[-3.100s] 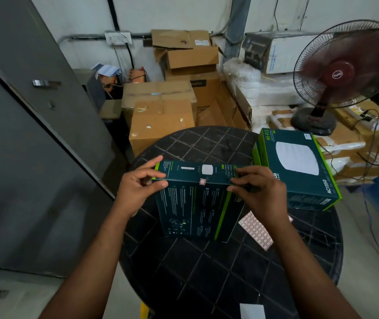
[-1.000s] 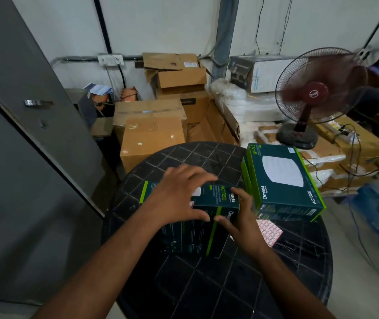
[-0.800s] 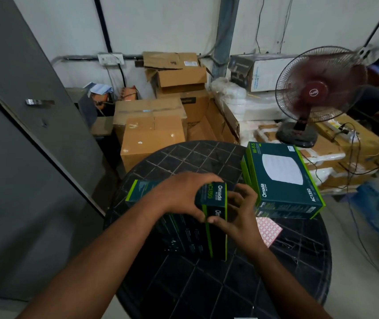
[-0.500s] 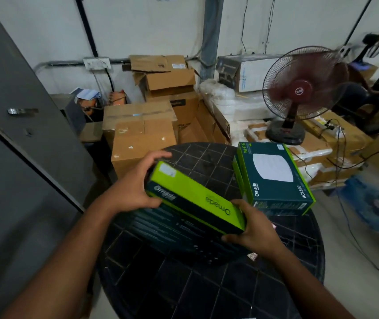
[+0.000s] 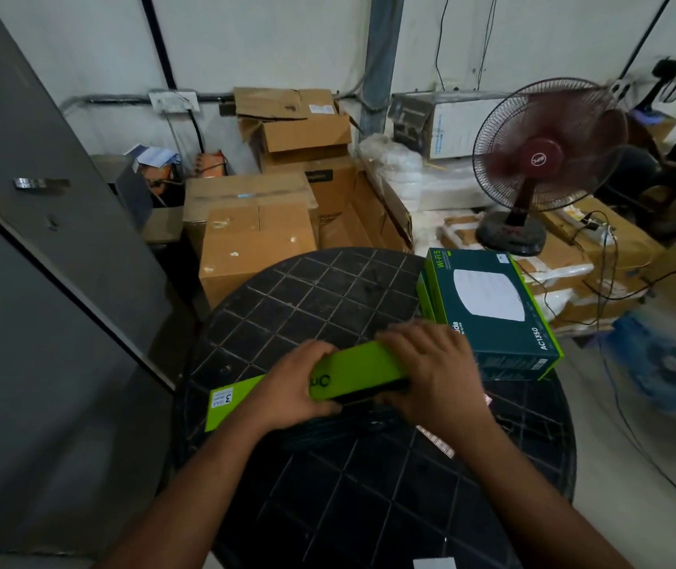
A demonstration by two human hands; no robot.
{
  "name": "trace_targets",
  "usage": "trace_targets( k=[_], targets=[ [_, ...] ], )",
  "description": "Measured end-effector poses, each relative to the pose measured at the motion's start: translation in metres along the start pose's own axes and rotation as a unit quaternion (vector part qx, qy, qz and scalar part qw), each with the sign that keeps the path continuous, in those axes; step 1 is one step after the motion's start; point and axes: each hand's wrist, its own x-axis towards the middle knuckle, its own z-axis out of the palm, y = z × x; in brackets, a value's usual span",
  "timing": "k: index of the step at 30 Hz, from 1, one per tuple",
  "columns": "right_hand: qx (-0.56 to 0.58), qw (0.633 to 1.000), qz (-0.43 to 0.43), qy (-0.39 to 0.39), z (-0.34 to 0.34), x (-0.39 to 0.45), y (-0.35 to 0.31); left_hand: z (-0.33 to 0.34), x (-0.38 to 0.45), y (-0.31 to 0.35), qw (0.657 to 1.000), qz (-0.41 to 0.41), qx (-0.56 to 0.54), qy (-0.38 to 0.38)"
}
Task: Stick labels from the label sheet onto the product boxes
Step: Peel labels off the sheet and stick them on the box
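I hold a product box (image 5: 350,373) over the round black table (image 5: 316,305), its bright green side panel facing up. My left hand (image 5: 295,390) grips the middle of that panel and my right hand (image 5: 431,371) clasps its right end. A small white sticker with a "3" (image 5: 222,398) sits on the panel's left end. To the right, a stack of dark green product boxes (image 5: 492,310) lies on the table edge. The pink-and-white label sheet (image 5: 437,441) peeks out under my right wrist, mostly hidden.
Brown cardboard cartons (image 5: 254,236) are piled behind the table. A spinning red pedestal fan (image 5: 537,162) stands at the back right, with cables (image 5: 611,256) trailing over cartons. A grey metal door (image 5: 40,248) fills the left. A white paper (image 5: 435,563) lies at the table's near edge.
I lifted the box off the table and turned it so the green side faces up. My right hand moved from under its end to on top. The camera swung slightly.
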Motion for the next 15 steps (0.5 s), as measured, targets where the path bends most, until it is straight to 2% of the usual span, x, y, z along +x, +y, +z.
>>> trace_targets(
  k=[2, 4, 7, 9, 12, 15],
  targets=[
    [0.165, 0.981, 0.083, 0.051, -0.010, -0.008, 0.016, -0.014, -0.008, -0.012, 0.996, -0.014, -0.089, 0.030],
    [0.280, 0.952, 0.121, 0.022, -0.015, -0.007, 0.027, -0.023, -0.013, -0.019, 0.978, -0.039, -0.199, 0.046],
    [0.165, 0.986, 0.037, 0.006, -0.017, 0.005, 0.037, -0.024, -0.017, -0.018, 0.957, -0.054, -0.278, 0.064],
    [0.117, 0.993, 0.000, 0.008, -0.027, 0.016, 0.033, -0.021, -0.020, -0.009, 0.950, -0.050, -0.296, 0.091],
    [0.028, 0.997, -0.064, 0.010, -0.023, 0.029, 0.008, -0.023, -0.022, 0.006, 0.937, -0.023, -0.297, 0.181],
    [0.000, 0.997, -0.072, -0.037, -0.007, 0.040, -0.009, -0.021, -0.025, 0.002, 0.936, 0.004, -0.270, 0.226]
  ],
)
